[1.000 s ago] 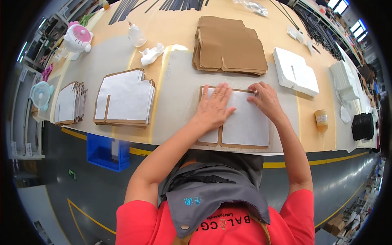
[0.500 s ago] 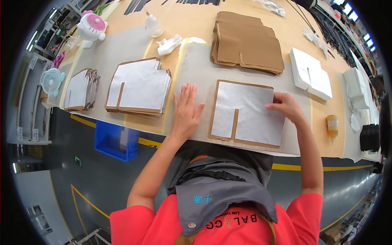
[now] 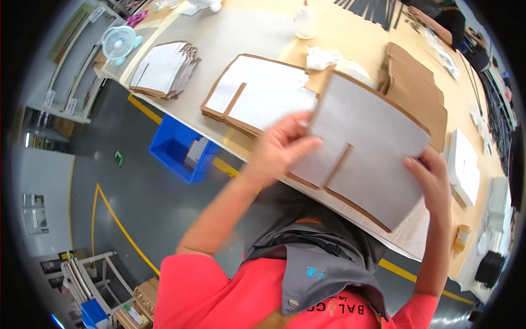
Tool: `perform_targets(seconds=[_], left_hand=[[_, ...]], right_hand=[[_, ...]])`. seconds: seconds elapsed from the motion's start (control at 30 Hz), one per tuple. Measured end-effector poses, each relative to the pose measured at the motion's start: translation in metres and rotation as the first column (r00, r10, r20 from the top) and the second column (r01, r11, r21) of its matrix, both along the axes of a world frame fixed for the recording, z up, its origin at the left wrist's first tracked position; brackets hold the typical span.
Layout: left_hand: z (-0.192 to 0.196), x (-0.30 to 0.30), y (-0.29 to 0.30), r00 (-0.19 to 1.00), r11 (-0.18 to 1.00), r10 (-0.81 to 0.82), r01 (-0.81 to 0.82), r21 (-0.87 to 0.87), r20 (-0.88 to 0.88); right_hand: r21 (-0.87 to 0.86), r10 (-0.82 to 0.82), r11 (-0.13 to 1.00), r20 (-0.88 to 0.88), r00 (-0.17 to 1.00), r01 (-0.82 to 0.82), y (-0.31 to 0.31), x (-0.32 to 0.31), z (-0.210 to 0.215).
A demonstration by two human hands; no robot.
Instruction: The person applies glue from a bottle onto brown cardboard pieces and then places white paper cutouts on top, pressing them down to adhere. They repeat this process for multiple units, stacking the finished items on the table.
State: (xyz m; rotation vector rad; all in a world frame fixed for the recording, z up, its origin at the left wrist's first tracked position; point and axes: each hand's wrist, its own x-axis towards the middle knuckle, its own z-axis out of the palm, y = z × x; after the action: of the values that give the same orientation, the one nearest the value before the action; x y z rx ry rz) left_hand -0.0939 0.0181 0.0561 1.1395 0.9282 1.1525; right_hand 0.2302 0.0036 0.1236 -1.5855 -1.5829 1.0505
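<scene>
A brown panel faced with a white sheet (image 3: 378,137), with a narrow brown slot at its near edge, is raised off the table and tilted. My left hand (image 3: 282,145) pinches its left edge, thumb on the white face. On the opposite edge, my right hand (image 3: 433,172) grips it, thumb on top and fingers behind. Left of the panel lies a stack of similar white-faced panels (image 3: 266,88), partly covered by my left hand. Behind the held panel sits a pile of plain brown panels (image 3: 419,82). White slotted sheets (image 3: 464,167) are stacked at the right.
Another fanned stack of white-faced panels (image 3: 161,68) lies farther left, near a small pale blue fan (image 3: 118,44). A clear bottle (image 3: 304,21) and crumpled white tissue (image 3: 323,57) are at the back. A yellowish jar (image 3: 461,238) stands right. Below the table edge is a blue bin (image 3: 181,151).
The panel has come up off the table, and both hands now hold it. My left hand moved from flat on the table to its left edge. The view has swung leftward.
</scene>
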Motion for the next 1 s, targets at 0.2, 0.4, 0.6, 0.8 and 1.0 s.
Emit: perform_targets(seconds=[0.2, 0.4, 0.6, 0.8, 1.0], left_hand=[[0.048, -0.142, 0.082, 0.959, 0.993, 0.101, -0.112, -0.026, -0.266], [0.016, -0.153, 0.105, 0.405, 0.883, 0.464, -0.139, 0.448, -0.788], [0.010, -0.079, 0.087, 0.555, 0.873, 0.416, -0.023, 0.487, -0.720], [0.019, -0.032, 0.078, 0.645, 0.904, 0.284, 0.065, 0.422, -0.710], [0.025, -0.026, 0.070, 0.606, 0.915, 0.239, 0.122, 0.385, -0.759]], right_hand=[[0.008, 0.173, 0.985, -0.174, 0.969, -0.175, 0.111, -0.141, -0.043], [0.432, 0.008, 0.900, 0.128, 0.992, -0.063, 0.128, -0.112, -0.084], [0.421, -0.260, 0.905, 0.432, 0.864, 0.062, 0.116, 0.010, -0.092], [0.460, -0.213, 0.884, 0.556, 0.803, -0.084, 0.118, 0.000, -0.105], [0.554, -0.273, 0.809, 0.650, 0.709, -0.196, 0.119, -0.003, -0.109]])
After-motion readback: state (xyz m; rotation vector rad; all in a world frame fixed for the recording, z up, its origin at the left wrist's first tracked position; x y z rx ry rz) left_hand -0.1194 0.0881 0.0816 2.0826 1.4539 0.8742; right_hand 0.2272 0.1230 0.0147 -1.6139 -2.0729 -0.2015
